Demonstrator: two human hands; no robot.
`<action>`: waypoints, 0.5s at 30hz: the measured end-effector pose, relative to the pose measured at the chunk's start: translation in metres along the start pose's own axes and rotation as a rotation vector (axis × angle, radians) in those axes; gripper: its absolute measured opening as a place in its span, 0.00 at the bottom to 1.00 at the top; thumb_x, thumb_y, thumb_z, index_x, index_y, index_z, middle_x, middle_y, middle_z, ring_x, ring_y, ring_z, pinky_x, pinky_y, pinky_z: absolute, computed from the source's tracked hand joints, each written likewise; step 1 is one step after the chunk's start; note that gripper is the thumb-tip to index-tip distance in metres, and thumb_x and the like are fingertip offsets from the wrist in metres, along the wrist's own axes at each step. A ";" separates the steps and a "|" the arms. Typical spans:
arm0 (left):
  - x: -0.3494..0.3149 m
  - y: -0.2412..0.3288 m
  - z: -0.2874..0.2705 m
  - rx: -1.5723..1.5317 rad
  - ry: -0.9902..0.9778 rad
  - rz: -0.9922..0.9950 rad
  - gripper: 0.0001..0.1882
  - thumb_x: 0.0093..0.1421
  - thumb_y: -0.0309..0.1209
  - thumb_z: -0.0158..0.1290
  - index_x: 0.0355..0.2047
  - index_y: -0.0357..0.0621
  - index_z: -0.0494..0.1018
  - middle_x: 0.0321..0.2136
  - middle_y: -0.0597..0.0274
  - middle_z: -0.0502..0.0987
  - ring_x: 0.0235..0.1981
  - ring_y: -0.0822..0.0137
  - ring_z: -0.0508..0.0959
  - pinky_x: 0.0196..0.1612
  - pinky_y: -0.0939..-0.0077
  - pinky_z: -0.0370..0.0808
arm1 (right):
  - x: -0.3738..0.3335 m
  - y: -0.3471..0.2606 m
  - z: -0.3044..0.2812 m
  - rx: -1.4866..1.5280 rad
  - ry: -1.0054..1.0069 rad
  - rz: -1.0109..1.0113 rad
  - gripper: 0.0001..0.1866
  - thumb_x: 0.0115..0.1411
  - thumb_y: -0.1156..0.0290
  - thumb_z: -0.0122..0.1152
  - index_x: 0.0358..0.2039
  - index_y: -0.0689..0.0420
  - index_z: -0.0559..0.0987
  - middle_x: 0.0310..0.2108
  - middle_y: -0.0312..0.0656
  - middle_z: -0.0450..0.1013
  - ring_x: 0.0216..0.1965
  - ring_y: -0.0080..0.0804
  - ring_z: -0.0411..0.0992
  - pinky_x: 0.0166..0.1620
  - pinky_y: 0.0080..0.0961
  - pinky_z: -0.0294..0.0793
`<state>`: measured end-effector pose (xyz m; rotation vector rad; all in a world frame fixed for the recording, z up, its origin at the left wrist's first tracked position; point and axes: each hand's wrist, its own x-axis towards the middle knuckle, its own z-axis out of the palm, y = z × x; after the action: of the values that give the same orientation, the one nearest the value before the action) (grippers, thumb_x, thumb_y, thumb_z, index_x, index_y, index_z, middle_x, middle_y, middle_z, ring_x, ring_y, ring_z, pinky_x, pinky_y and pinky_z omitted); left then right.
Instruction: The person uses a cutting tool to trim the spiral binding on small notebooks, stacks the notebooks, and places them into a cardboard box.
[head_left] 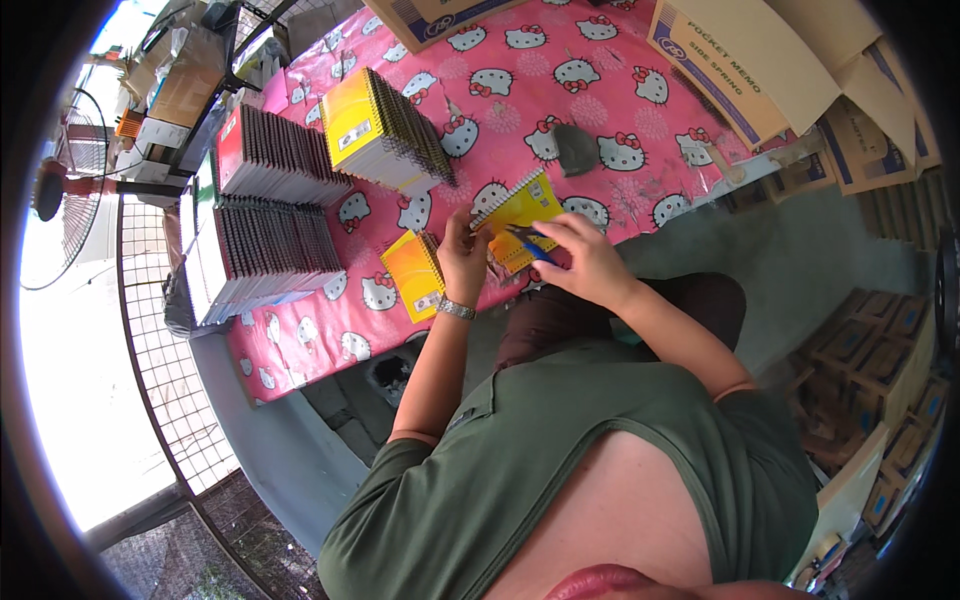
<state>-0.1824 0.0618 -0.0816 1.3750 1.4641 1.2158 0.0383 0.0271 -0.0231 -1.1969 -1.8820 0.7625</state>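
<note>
A yellow spiral notebook [532,204] lies slantwise near the table's front edge, its wire coil along the upper left side. My left hand [463,258], with a metal watch at the wrist, pinches the notebook's left end by the coil. In my right hand [590,262] is a pair of blue-handled pliers [536,243]. Their dark jaws rest over the notebook, pointing toward my left hand; whether they grip the wire is too small to tell. Just left of my left hand lies a second batch of small yellow notebooks [412,272], partly covered by that hand.
Stacks of yellow notebooks [352,120], red notebooks [270,150] and dark-coiled notebooks [265,240] stand at the left. A dark grey piece [575,150] sits behind the work on the pink cartoon-cat tablecloth [480,120]. Cardboard boxes [735,75] stand far right; a fan [65,190] is at left.
</note>
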 end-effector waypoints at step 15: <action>-0.010 -0.018 0.002 0.008 0.093 0.081 0.13 0.58 0.15 0.51 0.43 0.33 0.77 0.34 0.62 0.80 0.32 0.76 0.77 0.36 0.82 0.74 | 0.023 -0.011 0.037 0.838 -0.370 0.719 0.20 0.58 0.65 0.64 0.48 0.62 0.77 0.39 0.45 0.75 0.43 0.33 0.74 0.46 0.31 0.74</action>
<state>-0.1835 0.0525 -0.1005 1.4122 1.4909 1.3423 -0.0041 0.0410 -0.0274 -1.1804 -1.0898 2.0260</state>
